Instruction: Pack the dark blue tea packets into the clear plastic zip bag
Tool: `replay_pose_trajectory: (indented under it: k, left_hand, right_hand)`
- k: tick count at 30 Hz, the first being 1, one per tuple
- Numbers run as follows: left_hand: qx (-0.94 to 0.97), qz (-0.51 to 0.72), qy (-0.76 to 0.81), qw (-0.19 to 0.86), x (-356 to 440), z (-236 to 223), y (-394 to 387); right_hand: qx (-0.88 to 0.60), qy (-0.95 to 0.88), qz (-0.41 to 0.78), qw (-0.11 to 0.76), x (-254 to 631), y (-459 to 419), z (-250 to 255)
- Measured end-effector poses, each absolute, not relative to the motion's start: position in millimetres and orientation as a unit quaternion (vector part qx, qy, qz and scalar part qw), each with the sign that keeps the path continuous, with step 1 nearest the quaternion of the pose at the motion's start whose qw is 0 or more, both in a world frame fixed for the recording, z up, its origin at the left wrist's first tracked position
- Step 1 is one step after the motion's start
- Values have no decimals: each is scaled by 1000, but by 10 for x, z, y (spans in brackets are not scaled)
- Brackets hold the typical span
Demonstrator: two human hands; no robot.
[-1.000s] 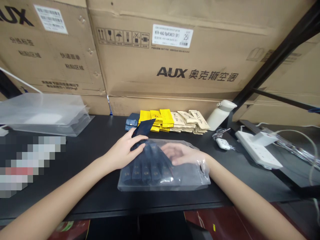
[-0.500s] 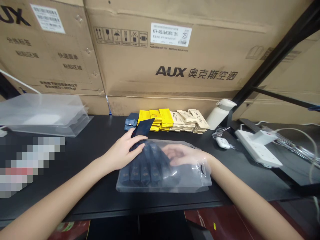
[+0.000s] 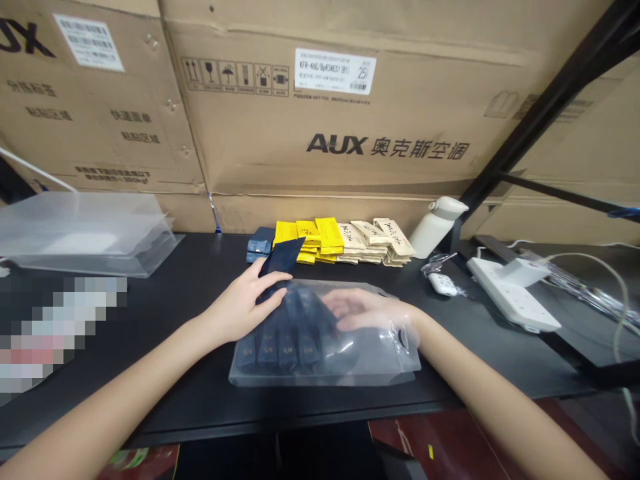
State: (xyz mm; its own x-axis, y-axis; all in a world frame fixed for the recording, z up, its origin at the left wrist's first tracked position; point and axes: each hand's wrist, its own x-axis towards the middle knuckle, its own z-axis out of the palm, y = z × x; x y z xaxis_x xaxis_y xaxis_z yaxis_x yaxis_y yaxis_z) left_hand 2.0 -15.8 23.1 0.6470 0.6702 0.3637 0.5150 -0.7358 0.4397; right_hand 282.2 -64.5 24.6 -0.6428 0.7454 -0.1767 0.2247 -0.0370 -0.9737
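Observation:
A clear plastic bag [image 3: 373, 367] with a cut-out handle lies on its side on the black table. Several dark blue packets [image 3: 287, 347] stand in a fanned row inside it. My left hand [image 3: 247, 300] lies over the bag's left end, closed around a dark blue packet [image 3: 283, 260] that slants up between its fingers and thumb. Through the bag's mouth at the right reaches my right hand [image 3: 365, 308], seen hazily through the plastic. Its fingers are loosely bent and apart beside the packets, with nothing visible in them.
Along the back lie a small blue packet pile [image 3: 260, 243], yellow packets [image 3: 327, 235] and beige packets [image 3: 373, 240]. A white bottle [image 3: 435, 227], an earphone case [image 3: 443, 285] and a power strip [image 3: 515, 293] are right. Clear bags [image 3: 100, 227] lie left, before large cardboard boxes [image 3: 240, 140].
The view has shifted slightly. Both hands, the bag and the packets keep nearly the same arrangement.

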Motion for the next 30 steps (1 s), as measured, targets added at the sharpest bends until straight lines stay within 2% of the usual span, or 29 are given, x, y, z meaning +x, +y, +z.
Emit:
replay_pose_trajectory:
  k: [30]
  left_hand:
    - [894,256,333,153,27,236,-160]
  right_hand:
    - [-422,-691,555,191,2791,-687,298]
